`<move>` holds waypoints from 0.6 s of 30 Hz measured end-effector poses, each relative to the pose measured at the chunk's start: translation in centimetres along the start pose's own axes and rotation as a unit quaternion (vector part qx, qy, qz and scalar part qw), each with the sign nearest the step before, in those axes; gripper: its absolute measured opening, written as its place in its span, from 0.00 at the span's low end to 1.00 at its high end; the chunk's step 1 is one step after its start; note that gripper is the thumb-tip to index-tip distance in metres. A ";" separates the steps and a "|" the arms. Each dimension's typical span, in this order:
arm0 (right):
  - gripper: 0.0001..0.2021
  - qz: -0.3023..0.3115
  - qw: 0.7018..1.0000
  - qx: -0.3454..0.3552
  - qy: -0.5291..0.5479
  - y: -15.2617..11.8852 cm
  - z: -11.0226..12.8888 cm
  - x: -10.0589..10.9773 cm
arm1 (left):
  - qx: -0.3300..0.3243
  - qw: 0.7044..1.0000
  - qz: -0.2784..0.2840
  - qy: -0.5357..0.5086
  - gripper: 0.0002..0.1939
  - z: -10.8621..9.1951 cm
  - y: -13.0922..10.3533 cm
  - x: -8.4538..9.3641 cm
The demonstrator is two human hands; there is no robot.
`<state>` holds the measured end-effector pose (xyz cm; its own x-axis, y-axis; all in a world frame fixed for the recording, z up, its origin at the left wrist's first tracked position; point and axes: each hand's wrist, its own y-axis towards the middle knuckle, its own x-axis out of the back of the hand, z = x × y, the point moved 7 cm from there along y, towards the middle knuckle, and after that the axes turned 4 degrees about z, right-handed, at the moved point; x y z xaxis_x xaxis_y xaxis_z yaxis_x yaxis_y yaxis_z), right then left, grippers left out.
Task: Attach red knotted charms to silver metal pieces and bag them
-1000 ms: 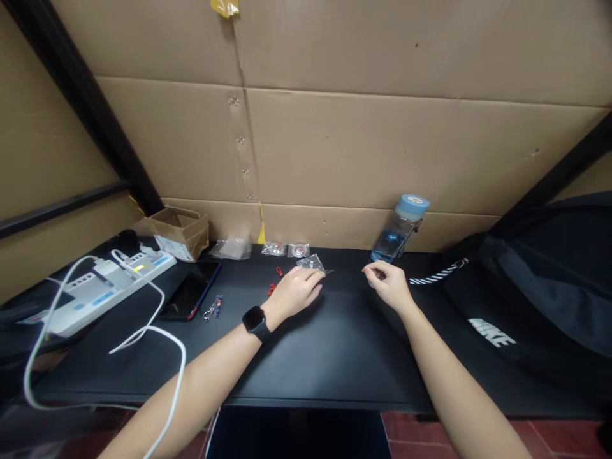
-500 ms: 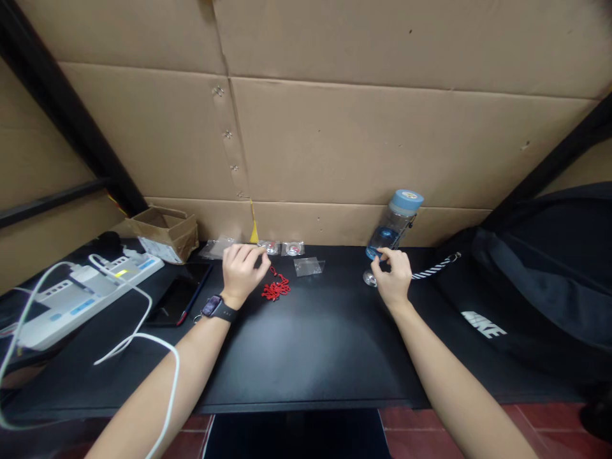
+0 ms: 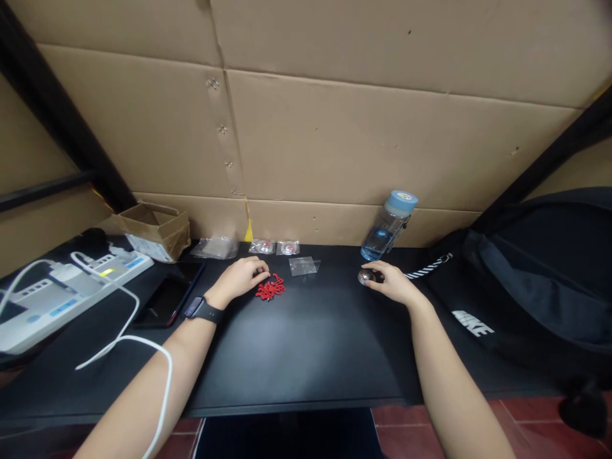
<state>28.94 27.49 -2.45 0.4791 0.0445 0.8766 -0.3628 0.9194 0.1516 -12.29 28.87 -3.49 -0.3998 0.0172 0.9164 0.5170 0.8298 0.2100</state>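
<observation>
My right hand (image 3: 393, 281) has its thumb and fingers around the sides of a small round silver object (image 3: 364, 276) lying on the black table. Part of that object is hidden by the fingers. My left hand (image 3: 245, 278), with a dark watch (image 3: 194, 307) on the wrist, rests low over the table, its fingers loosely curled and a gap showing between thumb and forefinger. Right beside its fingertips lies a tangled red cord (image 3: 270, 290). A small clear plastic bag (image 3: 305, 266) lies flat between my hands.
Packaged round silver items (image 3: 288, 248) and clear wrapping (image 3: 216, 247) lie along the cardboard wall. A blue-lidded bottle (image 3: 386, 229) stands behind my right hand, a black backpack (image 3: 516, 287) to its right. At left are a cardboard box (image 3: 157, 231), a dark tablet (image 3: 167, 296), a power strip (image 3: 71, 305) and white cables.
My left hand has come down beside the red cord, its fingers loosening. My right hand has lowered and closed around the round silver object. The view has shifted slightly.
</observation>
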 end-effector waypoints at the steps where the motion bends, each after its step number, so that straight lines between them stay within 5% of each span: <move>1: 0.20 0.003 1.000 -0.008 0.002 0.0 -0.2 -0.1 | 0.002 1.000 -0.001 -0.001 0.13 -0.1 0.0 0.1; 18: 0.18 0.028 0.997 -0.052 0.041 -0.5 -0.2 0.3 | 0.064 0.995 -0.014 0.080 0.07 0.7 -0.5 0.2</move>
<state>29.42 27.16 -2.34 0.5264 0.1246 0.8410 -0.3085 0.9498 0.0524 -13.19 28.84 -3.64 -0.2814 -0.0885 0.9555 0.4021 0.8932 0.2012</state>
